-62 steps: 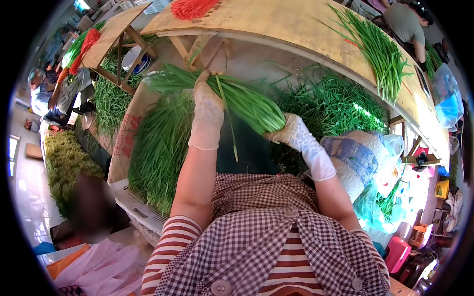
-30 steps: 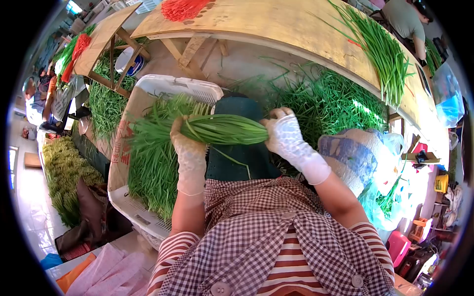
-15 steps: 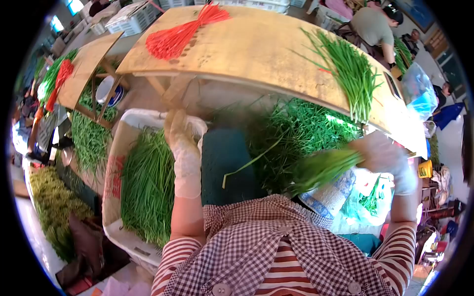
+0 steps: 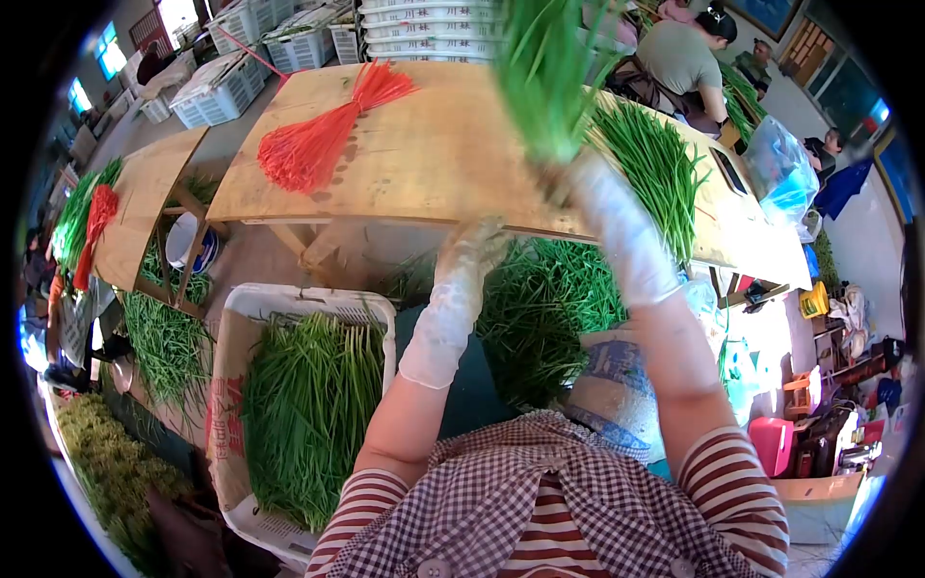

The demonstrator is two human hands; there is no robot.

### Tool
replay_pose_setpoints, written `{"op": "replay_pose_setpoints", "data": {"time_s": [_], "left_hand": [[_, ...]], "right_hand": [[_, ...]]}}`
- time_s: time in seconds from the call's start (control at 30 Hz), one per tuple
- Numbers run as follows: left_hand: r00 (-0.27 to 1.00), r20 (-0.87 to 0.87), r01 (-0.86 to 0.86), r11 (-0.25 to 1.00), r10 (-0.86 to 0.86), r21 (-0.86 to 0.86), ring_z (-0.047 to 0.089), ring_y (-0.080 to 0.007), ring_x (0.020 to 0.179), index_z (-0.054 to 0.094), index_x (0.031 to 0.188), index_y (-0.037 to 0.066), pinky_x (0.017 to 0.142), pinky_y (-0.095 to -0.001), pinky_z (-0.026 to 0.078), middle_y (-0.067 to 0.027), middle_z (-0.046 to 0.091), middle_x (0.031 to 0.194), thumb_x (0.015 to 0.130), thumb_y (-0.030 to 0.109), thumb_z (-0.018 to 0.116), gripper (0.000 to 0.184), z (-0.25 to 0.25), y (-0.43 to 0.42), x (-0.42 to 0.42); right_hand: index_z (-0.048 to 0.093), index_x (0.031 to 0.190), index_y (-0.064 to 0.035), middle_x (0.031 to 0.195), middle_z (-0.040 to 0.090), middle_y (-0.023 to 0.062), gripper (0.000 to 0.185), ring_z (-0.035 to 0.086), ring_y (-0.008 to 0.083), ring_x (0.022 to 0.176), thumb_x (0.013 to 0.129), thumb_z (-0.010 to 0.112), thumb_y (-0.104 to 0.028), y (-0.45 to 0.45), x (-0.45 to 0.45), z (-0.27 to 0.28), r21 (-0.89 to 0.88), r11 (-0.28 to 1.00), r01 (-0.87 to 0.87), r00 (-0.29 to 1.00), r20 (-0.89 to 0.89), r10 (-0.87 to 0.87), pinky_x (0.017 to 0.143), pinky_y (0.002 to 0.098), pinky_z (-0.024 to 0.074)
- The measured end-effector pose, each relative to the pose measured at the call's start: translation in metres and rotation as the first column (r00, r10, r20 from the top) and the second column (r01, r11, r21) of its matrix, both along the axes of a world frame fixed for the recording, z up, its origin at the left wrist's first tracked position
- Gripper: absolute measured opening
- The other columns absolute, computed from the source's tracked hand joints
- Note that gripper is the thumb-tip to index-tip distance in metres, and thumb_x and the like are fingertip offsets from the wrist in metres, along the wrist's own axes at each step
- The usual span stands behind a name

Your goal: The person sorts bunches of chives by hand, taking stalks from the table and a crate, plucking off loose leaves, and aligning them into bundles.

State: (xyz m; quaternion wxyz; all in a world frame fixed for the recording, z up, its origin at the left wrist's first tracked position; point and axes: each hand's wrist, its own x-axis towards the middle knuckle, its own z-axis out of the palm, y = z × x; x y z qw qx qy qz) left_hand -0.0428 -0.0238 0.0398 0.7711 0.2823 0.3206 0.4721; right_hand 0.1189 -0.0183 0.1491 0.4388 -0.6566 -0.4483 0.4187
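Observation:
My right hand (image 4: 570, 179), in a whitish glove, grips a bunch of garlic chives (image 4: 545, 87) by its lower end. The bunch stands upright above the wooden table (image 4: 424, 159), its long leaves blurred by motion. My left hand (image 4: 472, 247), gloved too, is at the table's near edge with its fingers loosely bent and nothing visible in them. Another pile of chives (image 4: 655, 169) lies on the table to the right of my right hand. Below and left of my left hand, a white crate (image 4: 228, 332) holds many more chives (image 4: 313, 414).
Red ties (image 4: 313, 149) lie fanned on the table's left part. A phone (image 4: 727, 170) and a plastic bag (image 4: 780, 159) are at the right end. Loose greens (image 4: 549, 308) heap under the table. White crates (image 4: 429, 34) stack behind it. A co-worker (image 4: 679, 58) bends over at the back right.
My right hand has swung the chives from low on the right up over the table. My left hand has moved from the crate's edge rightward to the table's edge. The view has tilted up.

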Motion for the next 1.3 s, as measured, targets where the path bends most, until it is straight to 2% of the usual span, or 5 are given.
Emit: {"op": "replay_pose_setpoints", "data": {"time_s": [0.2, 0.5, 0.8, 1.13, 1.3], "left_hand": [[0.995, -0.032, 0.092, 0.994, -0.093, -0.057, 0.056, -0.0254, 0.11, 0.048, 0.126, 0.0, 0.095, -0.0436, 0.044, -0.0117, 0.056, 0.121, 0.095, 0.03, 0.051, 0.043, -0.018, 0.0, -0.009], [0.978, -0.193, 0.096, 0.992, -0.078, 0.084, 0.061, -0.0244, 0.103, 0.048, 0.127, -0.001, 0.091, -0.0422, 0.05, -0.0147, 0.059, 0.118, 0.091, 0.017, 0.057, 0.041, -0.014, -0.007, -0.004], [0.95, 0.287, 0.195, 0.95, -0.121, -0.246, 0.056, -0.0456, 0.111, 0.038, 0.126, -0.016, 0.094, -0.0568, 0.049, -0.0339, 0.051, 0.123, 0.083, 0.002, 0.044, 0.047, -0.005, 0.0, 0.003], [0.985, -0.169, 0.024, 0.997, -0.035, -0.067, 0.066, -0.0214, 0.086, 0.06, 0.111, -0.001, 0.077, -0.0369, 0.055, -0.012, 0.067, 0.1, 0.086, 0.015, 0.067, 0.03, -0.013, -0.008, 0.028], [0.966, -0.26, 0.015, 1.0, -0.013, 0.009, 0.065, -0.0192, 0.082, 0.062, 0.106, -0.002, 0.071, -0.0314, 0.053, -0.0089, 0.067, 0.095, 0.081, 0.008, 0.07, 0.028, -0.014, -0.011, 0.037]], "right_hand": [[0.051, 0.125, -0.0046, 0.109, 0.065, 0.0111, 0.056, 0.066, 0.024, 0.091, 0.087, 0.066, -0.043, -0.055, -0.027, -0.097, -0.089, 0.97, -0.227, 0.58, -0.812, 0.061, 0.075, 0.0406, 0.0571], [0.043, 0.133, 0.0051, 0.119, 0.06, 0.0167, 0.06, 0.06, 0.0203, 0.103, 0.085, 0.069, -0.022, -0.059, -0.013, -0.088, -0.136, 0.989, -0.058, 0.997, -0.064, 0.05, 0.086, 0.0304, 0.0502], [0.054, 0.122, 0.0028, 0.099, 0.068, 0.0186, 0.045, 0.068, 0.0247, 0.083, 0.089, 0.065, -0.025, -0.065, 0.067, -0.092, 0.116, 0.985, 0.125, 0.802, 0.573, -0.169, 0.069, 0.034, 0.0529], [0.07, 0.09, -0.0021, 0.073, 0.067, 0.0172, 0.032, 0.067, 0.0318, 0.065, 0.088, 0.063, -0.033, -0.105, 0.023, -0.088, 0.294, 0.954, -0.055, 0.649, 0.737, -0.189, 0.061, 0.0397, 0.0539], [0.069, 0.098, 0.0022, 0.079, 0.069, 0.0103, 0.029, 0.066, 0.0158, 0.07, 0.087, 0.067, -0.025, -0.08, 0.014, -0.115, -0.072, 0.997, -0.019, 0.989, -0.146, 0.009, 0.063, 0.0286, 0.0537]]}}
